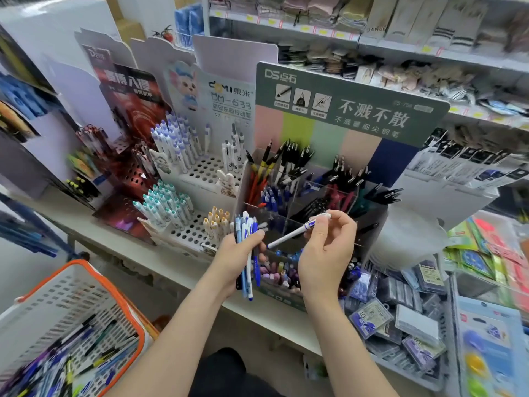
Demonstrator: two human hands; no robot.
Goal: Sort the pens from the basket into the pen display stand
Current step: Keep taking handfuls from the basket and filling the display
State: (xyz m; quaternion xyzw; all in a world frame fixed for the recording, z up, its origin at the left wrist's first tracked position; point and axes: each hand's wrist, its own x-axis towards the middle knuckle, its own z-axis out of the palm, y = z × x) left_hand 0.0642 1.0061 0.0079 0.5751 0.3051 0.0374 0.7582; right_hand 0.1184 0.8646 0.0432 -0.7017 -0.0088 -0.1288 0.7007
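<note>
1. Pens (71, 353) in three places: a loose heap in the white, orange-rimmed basket (114, 285) at lower left, a bundle (246, 253) in the left hand (234, 262), and one white pen (289, 234) with blue print in the right hand (326, 253).
2. Left hand: fingers curled round the bundle of blue and white pens, held upright in front of the shelf edge (171, 270).
3. Right hand: thumb and fingertips pinching the white pen near its upper end, barrel slanting down-left over the front compartments of the clear pen display stand (343, 110) with the green header board.
4. Likely step in hand: matching this one pen to its kind. Check the print and clip colour first, then lower it tip-first into the matching slot without knocking its neighbours.
5. Possible match: white-and-blue pens (174, 144) upright in the white perforated stand (200, 170), behind and to the left. Cannot tell for certain.
6. In the way: the left-hand bundle close beside the stand's front, and crowded black, blue and red pens leaning out of the rear compartments.
7. Around: teal-capped pens (163, 204), a red perforated stand (128, 173) further left, clear boxes of refills (372, 319) at lower right, folded fabric goods on shelves behind.
</note>
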